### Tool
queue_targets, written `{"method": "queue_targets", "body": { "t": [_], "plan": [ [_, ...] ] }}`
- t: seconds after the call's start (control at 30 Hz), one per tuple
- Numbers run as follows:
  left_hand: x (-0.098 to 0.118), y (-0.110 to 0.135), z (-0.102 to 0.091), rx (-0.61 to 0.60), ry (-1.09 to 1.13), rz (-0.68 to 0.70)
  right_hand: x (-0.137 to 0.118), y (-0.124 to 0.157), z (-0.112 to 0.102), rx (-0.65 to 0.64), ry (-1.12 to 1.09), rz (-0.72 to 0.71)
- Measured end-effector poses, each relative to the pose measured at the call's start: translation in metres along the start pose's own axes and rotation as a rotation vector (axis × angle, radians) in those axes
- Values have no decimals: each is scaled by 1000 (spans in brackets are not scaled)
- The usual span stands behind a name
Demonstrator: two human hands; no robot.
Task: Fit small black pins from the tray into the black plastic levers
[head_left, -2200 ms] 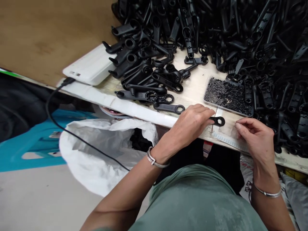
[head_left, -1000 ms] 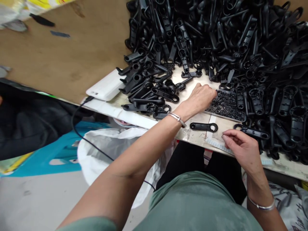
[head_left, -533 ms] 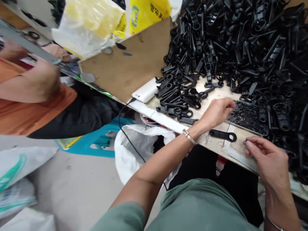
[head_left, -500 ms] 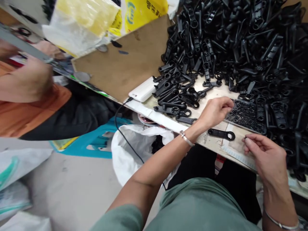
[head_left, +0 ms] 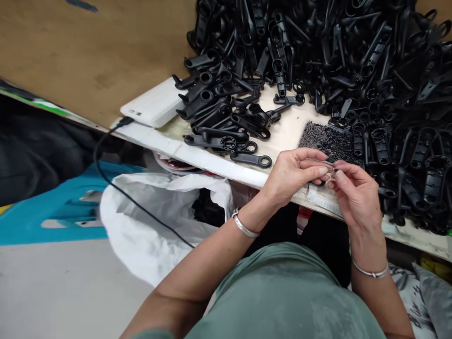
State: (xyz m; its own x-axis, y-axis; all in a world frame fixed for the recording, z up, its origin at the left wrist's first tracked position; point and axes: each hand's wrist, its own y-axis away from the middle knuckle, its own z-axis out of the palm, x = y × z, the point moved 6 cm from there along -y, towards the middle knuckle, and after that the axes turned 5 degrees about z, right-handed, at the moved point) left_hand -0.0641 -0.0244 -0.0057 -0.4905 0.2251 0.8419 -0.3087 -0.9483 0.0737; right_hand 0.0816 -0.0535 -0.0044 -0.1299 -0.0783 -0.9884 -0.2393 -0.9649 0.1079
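Observation:
My left hand (head_left: 294, 172) and my right hand (head_left: 356, 188) meet at the fingertips over the table's front edge. The right thumb and forefinger pinch a small dark part (head_left: 335, 170), too small to name. The left thumb and forefinger are pressed together beside it; what they hold is hidden. Just behind the hands lies a shallow tray of tiny black pieces (head_left: 318, 136). Beneath the left fingers a black plastic crank-shaped arm (head_left: 319, 182) is mostly covered. Another such arm with a ringed end (head_left: 250, 159) lies to the left, near the edge.
A large heap of black plastic arms (head_left: 318, 52) covers the back and right. A white power bank (head_left: 155, 103) with a black cable (head_left: 141, 207) sits at left beside a brown board (head_left: 88, 52). Below the edge hangs an open white sack (head_left: 123, 212) holding dark pieces.
My left hand has moved from the tray to my right hand, and their fingertips now come together. The view has shifted, so the other person's arm at left has left the picture.

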Motion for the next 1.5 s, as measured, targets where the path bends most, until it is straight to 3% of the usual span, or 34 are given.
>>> {"method": "queue_targets", "body": {
  "t": [0.37, 0.57, 0.7, 1.0, 1.23, 1.5],
  "plan": [
    [-3, 4, -2, 11, 27, -22, -2, 5, 1, -30, 86, -151],
    [-3, 8, -4, 30, -12, -15, -9, 11, 2, 17, 263, -249],
    [-4, 9, -4, 44, -43, 11, -15, 21, 2, 84, 387, -282],
    [-6, 12, -6, 37, -81, 92, -20, 29, 2, 40, 524, -443],
    [-5, 14, -5, 31, -133, 123, -21, 34, 3, 107, 554, -401],
    [-1, 17, -5, 52, -307, 183, -33, 41, 14, 97, 820, -580]
  ]
}}
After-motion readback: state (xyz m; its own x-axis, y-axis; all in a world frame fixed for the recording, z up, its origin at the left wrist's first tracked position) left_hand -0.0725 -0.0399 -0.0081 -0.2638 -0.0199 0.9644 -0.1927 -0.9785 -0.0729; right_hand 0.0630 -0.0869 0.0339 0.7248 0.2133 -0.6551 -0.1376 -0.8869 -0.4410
